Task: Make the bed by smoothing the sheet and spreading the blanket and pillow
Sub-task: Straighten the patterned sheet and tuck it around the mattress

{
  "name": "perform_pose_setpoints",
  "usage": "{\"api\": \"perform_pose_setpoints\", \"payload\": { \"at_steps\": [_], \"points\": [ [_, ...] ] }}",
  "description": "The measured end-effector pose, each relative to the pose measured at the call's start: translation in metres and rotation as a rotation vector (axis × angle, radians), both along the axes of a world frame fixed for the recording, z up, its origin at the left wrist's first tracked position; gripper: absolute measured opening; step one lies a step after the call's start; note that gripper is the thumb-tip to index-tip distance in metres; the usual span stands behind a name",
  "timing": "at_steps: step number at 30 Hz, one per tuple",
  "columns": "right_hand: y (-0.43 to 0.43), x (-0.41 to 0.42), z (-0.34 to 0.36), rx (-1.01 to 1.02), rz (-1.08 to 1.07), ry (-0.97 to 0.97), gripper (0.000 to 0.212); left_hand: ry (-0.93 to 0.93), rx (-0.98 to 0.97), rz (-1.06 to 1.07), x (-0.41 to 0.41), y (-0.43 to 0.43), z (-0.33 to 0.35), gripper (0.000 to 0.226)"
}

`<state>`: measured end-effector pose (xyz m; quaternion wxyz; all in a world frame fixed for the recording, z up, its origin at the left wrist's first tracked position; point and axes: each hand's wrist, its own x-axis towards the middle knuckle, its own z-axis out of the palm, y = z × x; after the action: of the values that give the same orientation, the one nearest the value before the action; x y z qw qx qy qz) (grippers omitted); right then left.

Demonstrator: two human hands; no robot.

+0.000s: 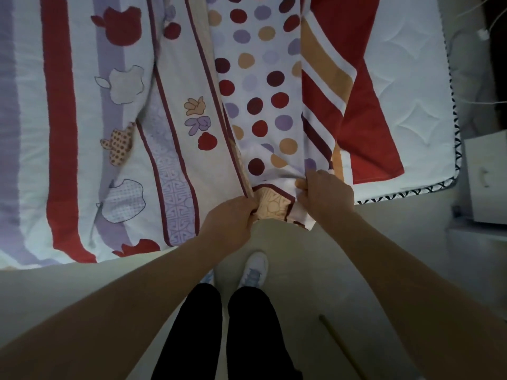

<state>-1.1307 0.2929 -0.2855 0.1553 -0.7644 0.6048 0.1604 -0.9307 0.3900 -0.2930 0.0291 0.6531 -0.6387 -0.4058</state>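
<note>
Gripping the near hem of the dotted sheet (260,91), the left hand (230,220) and right hand (326,196) each curl their fingers round bunched cloth, close together at 6 o'clock of the bed. Its smooth, thin fabric with round maroon, lilac and tan dots runs toward 12 o'clock. At 9 o'clock lies the nubbly apple-print blanket (82,119); at 3 o'clock, the diamond-quilted white mattress (411,78) with zigzag trim.

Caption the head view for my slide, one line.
Left hand and right hand grip the polka-dot cloth at its near edge; bare mattress shows beside it.
</note>
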Motion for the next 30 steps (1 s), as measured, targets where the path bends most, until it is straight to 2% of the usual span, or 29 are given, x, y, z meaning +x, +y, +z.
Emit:
{"api": "perform_pose_setpoints", "payload": {
  "at_steps": [7,16,24,30],
  "points": [
    [0.032,-0.019,0.003,-0.006,-0.095,0.01,0.031,0.011,-0.02,-0.141,-0.017,0.019,-0.002,0.02],
    [0.068,-0.042,0.004,0.006,-0.198,0.053,0.033,0.014,-0.069,-0.288,-0.038,0.033,-0.007,0.019],
    [0.098,-0.065,0.001,0.026,-0.279,0.042,0.034,-0.064,-0.022,-0.377,-0.056,0.043,-0.011,0.017],
    [0.113,-0.075,-0.006,0.125,-0.316,-0.014,0.031,-0.147,-0.01,-0.409,-0.061,0.047,-0.019,0.014]
  ]
}}
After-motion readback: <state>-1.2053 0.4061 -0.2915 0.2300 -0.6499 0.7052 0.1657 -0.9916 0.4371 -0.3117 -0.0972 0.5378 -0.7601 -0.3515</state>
